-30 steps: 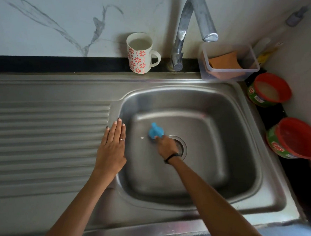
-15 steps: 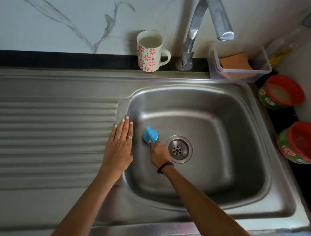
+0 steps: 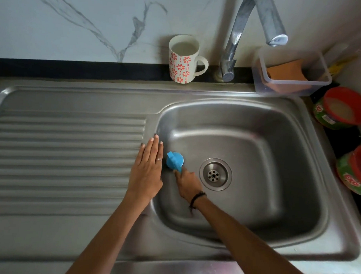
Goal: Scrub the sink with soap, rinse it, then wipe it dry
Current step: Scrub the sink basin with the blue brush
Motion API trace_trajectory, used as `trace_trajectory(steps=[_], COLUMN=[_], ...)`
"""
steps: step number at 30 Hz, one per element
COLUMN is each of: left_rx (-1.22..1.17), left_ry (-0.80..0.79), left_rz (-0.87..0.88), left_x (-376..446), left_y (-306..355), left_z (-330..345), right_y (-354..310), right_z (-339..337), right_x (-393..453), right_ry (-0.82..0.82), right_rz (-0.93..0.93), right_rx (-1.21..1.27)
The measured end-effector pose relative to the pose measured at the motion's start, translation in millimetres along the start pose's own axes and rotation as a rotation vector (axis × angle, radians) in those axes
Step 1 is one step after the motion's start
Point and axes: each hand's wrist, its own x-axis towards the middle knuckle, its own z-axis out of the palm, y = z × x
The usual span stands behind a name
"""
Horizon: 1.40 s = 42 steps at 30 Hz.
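A stainless steel sink [image 3: 327,205] with a round drain [image 3: 215,174] fills the middle right. My right hand [image 3: 189,183] is down in the basin, shut on a blue scrubber [image 3: 175,160] pressed against the basin's left floor, just left of the drain. My left hand [image 3: 146,172] lies flat with fingers together on the sink's left rim, beside the scrubber. The tap [image 3: 252,32] arches over the basin, no water running. The basin looks dry, with no visible foam.
A ribbed draining board [image 3: 60,162] stretches to the left. A flowered mug [image 3: 184,59] stands behind the rim. A clear plastic box [image 3: 292,73] holds an orange sponge. Two red-lidded green tubs, one [image 3: 342,110] at the back and one [image 3: 356,169] nearer, sit at the right.
My right hand has dragged the blue scrubber leftward, off the drain to the basin's left side. My left hand has stayed on the rim.
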Motion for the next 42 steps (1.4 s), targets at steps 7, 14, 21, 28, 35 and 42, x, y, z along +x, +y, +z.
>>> trace_trajectory(steps=[7, 14, 21, 28, 35, 42], left_rx=[0.025, 0.039, -0.109, -0.417, -0.354, -0.415], left_ry=[-0.008, -0.110, -0.511, -0.954, -0.957, -0.920], left_rz=[0.028, 0.021, 0.115, 0.291, 0.342, 0.333], left_x=[4, 0, -14, -33, -36, -42], left_y=[-2, 2, 42, 60, 66, 64], left_z=[2, -9, -32, -58, -63, -58], right_y=[-10, -8, 86, 124, 39, 151], right_z=[-54, -17, -128, -129, -63, -134], right_x=[64, 24, 70, 49, 58, 22], right_ry=[0.109, 0.023, 0.282, 0.378, 0.156, 0.413], right_rz=[0.066, 0.042, 0.141, 0.379, 0.154, 0.414], right_rx=[0.032, 0.006, 0.123, 0.215, 0.148, 0.294])
